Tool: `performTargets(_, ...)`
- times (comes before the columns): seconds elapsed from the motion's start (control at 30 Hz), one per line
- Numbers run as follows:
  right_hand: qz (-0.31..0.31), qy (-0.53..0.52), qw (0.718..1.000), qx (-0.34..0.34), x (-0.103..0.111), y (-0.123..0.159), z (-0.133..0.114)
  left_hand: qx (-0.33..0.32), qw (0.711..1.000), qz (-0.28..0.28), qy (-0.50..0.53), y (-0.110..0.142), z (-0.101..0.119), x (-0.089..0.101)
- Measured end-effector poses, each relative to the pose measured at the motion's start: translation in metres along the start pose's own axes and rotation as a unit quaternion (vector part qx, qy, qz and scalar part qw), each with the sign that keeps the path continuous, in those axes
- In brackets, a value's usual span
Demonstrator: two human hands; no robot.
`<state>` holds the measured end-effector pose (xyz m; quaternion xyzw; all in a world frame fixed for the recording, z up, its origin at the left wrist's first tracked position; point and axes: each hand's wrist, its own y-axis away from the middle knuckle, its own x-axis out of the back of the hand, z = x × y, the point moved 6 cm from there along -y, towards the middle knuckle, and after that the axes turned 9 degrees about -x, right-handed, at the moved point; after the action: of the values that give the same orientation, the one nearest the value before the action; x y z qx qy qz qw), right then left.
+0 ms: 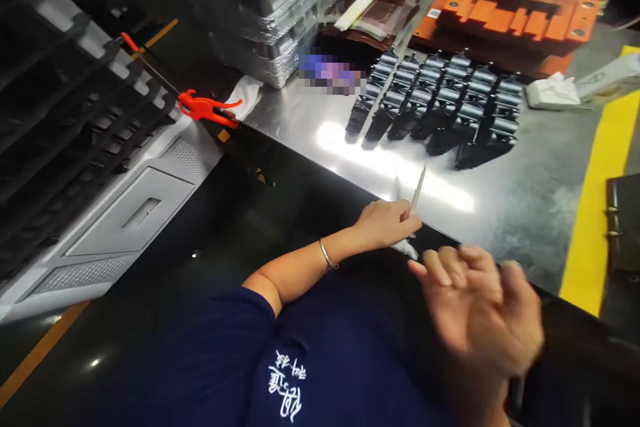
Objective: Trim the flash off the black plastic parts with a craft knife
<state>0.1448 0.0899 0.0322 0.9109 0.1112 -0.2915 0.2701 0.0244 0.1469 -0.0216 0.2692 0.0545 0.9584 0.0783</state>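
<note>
My left hand (386, 221) rests at the near edge of the shiny metal table (520, 207), closed in a pinch on a thin silver pointed tool (418, 189) that sticks up and away from me. A small white scrap (406, 250) lies just under that hand. A metal bracelet (327, 255) is on the left wrist. My right hand (480, 310) hovers lower right, blurred, palm toward me, fingers loosely curled and apart, with nothing seen in it. Several black moulded parts (440, 107) lie in rows farther back on the table.
An orange fixture (505, 13) stands at the back right, white cloths (550, 90) beside it. Stacked grey trays (280, 7) sit at the back left near an orange clamp (205, 108). A yellow stripe (603, 180) and black binder (623, 227) are at the right, with dark racks (60, 113) on the left.
</note>
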Motion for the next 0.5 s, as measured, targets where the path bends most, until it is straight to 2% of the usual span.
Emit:
performTargets(0.23, -0.017, -0.062, 0.998, -0.027, 0.012, -0.012, 0.017, -0.012, 0.998, 0.036, 0.049, 0.028, 0.014, 0.012)
performTargets(0.5, -0.017, -0.064, 0.997, -0.037, 0.009, -0.005, 0.02, -0.015, 0.995, 0.062, 0.08, 0.035, 0.015, 0.013)
